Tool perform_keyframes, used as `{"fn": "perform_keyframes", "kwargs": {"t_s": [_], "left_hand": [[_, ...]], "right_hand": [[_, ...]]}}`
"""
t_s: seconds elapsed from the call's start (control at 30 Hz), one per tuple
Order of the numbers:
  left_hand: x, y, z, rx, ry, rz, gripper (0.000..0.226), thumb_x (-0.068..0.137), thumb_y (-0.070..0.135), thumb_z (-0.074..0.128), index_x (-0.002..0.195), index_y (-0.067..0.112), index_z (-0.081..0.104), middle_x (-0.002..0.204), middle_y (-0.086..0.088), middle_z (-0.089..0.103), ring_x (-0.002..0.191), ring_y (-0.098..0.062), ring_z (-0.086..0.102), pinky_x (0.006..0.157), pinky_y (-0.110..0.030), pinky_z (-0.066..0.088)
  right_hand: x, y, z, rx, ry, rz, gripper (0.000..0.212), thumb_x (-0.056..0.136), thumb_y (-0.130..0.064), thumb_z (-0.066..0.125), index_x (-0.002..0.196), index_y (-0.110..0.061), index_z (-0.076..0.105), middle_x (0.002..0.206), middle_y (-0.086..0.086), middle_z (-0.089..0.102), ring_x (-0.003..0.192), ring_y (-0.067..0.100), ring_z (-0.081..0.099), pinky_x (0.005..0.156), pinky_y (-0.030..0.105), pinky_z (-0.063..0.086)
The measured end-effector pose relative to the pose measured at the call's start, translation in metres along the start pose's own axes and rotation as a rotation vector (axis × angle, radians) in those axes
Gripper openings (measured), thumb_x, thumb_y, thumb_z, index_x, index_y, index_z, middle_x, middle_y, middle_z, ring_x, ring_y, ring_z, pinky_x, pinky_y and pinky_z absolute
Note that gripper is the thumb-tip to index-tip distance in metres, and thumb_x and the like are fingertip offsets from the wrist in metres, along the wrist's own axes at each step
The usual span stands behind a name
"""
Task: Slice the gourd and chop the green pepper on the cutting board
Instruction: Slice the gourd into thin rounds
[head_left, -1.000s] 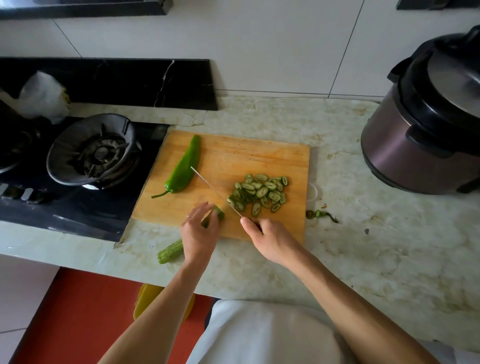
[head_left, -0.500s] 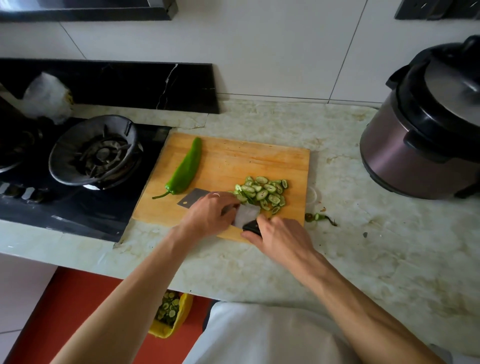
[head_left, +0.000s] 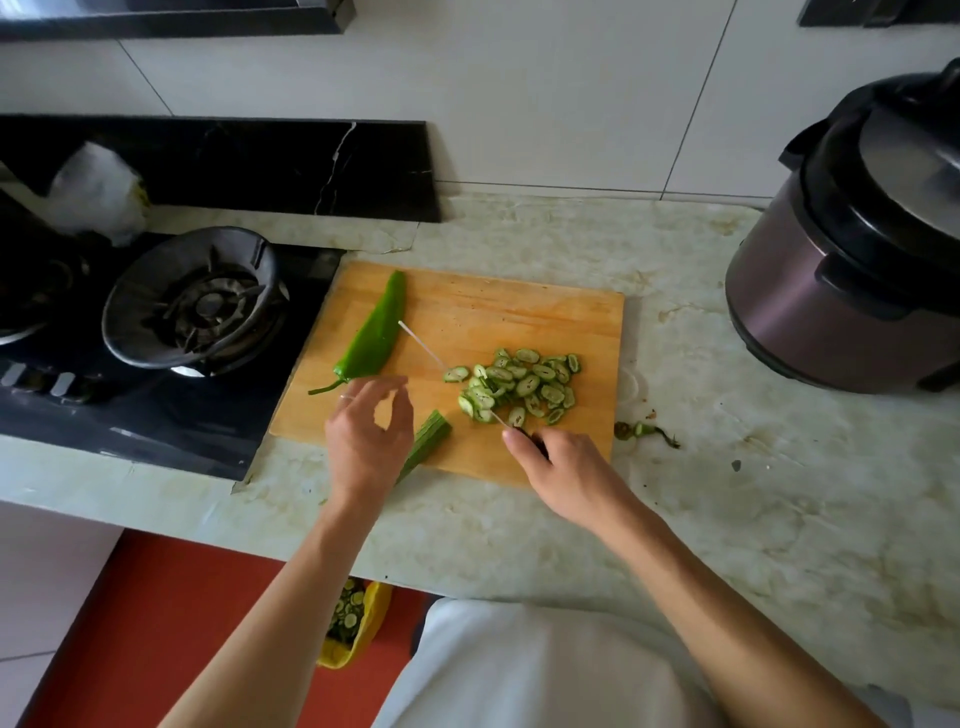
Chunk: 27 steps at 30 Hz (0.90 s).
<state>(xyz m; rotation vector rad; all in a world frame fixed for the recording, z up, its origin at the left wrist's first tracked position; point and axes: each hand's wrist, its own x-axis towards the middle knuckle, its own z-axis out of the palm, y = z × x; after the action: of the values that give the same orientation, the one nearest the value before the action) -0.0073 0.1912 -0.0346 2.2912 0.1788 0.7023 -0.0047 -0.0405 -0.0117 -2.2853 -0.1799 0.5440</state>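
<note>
Now the left hand (head_left: 370, 441), which half a second ago wiped slices off the flat knife (head_left: 423, 347), hovers loosely spread above the gourd (head_left: 427, 441) at the board's (head_left: 519, 312) near edge, the right hand (head_left: 563, 470) gripping the handle, pepper (head_left: 375, 332) uncut by the far-left corner.

A home kitchen: gas stove (head_left: 195, 306), marble countertop (head_left: 727, 493), pressure cooker (head_left: 852, 270) and wooden cutting board (head_left: 493, 312).

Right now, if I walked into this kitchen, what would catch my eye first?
Probably the heap of gourd slices on the wooden cutting board, with the right hand holding a knife beside them. A whole green pepper lies at the board's left edge, and a big dark pressure cooker stands far right.
</note>
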Motion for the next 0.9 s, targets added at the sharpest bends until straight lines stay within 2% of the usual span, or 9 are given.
{"fn": "perform_keyframes", "kwargs": {"t_s": [0.07, 0.13, 0.2, 0.3, 0.4, 0.67, 0.9], "left_hand": [[-0.02, -0.017, 0.004, 0.076, -0.124, -0.011, 0.015, 0.087, 0.007, 0.073, 0.102, 0.009, 0.076, 0.105, -0.005, 0.072, 0.086, -0.013, 0.065, 0.071, -0.034, 0.06], [-0.036, -0.028, 0.011, 0.127, -0.243, 0.032, 0.021, 0.086, 0.012, 0.076, 0.108, 0.011, 0.076, 0.109, -0.006, 0.071, 0.091, -0.017, 0.067, 0.074, -0.038, 0.06], [-0.046, -0.034, 0.019, 0.153, -0.306, 0.036, 0.029, 0.087, 0.016, 0.076, 0.116, 0.012, 0.074, 0.115, -0.006, 0.069, 0.096, -0.022, 0.067, 0.079, -0.039, 0.06], [-0.052, -0.039, 0.029, 0.196, -0.321, 0.042, 0.032, 0.092, 0.017, 0.069, 0.124, 0.015, 0.07, 0.121, -0.006, 0.067, 0.1, -0.026, 0.067, 0.08, -0.04, 0.059], [-0.055, -0.045, 0.034, 0.202, -0.318, 0.052, 0.034, 0.093, 0.02, 0.061, 0.126, 0.016, 0.069, 0.122, -0.007, 0.066, 0.102, -0.028, 0.066, 0.082, -0.041, 0.057], [-0.059, -0.048, 0.04, 0.153, -0.281, 0.027, 0.031, 0.09, 0.008, 0.07, 0.12, 0.013, 0.072, 0.12, -0.011, 0.067, 0.104, -0.03, 0.066, 0.085, -0.043, 0.056], [-0.061, -0.045, 0.043, 0.121, -0.256, -0.005, 0.028, 0.091, 0.008, 0.07, 0.118, 0.013, 0.073, 0.123, -0.007, 0.067, 0.105, -0.027, 0.066, 0.086, -0.041, 0.055]], "right_hand": [[0.002, -0.005, 0.002, 0.09, -0.033, 0.027, 0.056, 0.099, -0.057, 0.04, 0.067, -0.012, 0.051, 0.062, 0.005, 0.056, 0.057, 0.019, 0.053, 0.057, 0.033, 0.04], [0.002, -0.01, 0.007, 0.103, -0.065, 0.05, 0.064, 0.098, -0.06, 0.038, 0.074, -0.005, 0.059, 0.076, 0.012, 0.067, 0.073, 0.026, 0.062, 0.07, 0.036, 0.047], [0.002, -0.014, 0.012, 0.084, -0.094, 0.055, 0.062, 0.098, -0.06, 0.038, 0.072, -0.008, 0.058, 0.078, 0.012, 0.067, 0.077, 0.028, 0.063, 0.072, 0.036, 0.047], [0.0, -0.018, 0.017, 0.044, -0.121, 0.048, 0.06, 0.099, -0.06, 0.037, 0.062, -0.014, 0.045, 0.065, 0.006, 0.056, 0.068, 0.027, 0.056, 0.063, 0.035, 0.041], [-0.003, -0.02, 0.019, 0.006, -0.133, 0.057, 0.058, 0.1, -0.059, 0.036, 0.061, -0.016, 0.041, 0.062, 0.003, 0.051, 0.064, 0.025, 0.052, 0.06, 0.03, 0.034], [-0.006, -0.027, 0.023, -0.035, -0.129, 0.088, 0.059, 0.099, -0.063, 0.031, 0.065, -0.016, 0.043, 0.074, 0.009, 0.059, 0.07, 0.027, 0.055, 0.062, 0.031, 0.037], [-0.006, -0.029, 0.032, -0.049, -0.131, 0.104, 0.058, 0.099, -0.063, 0.028, 0.071, -0.016, 0.045, 0.077, 0.01, 0.061, 0.071, 0.027, 0.058, 0.061, 0.03, 0.037]]}}
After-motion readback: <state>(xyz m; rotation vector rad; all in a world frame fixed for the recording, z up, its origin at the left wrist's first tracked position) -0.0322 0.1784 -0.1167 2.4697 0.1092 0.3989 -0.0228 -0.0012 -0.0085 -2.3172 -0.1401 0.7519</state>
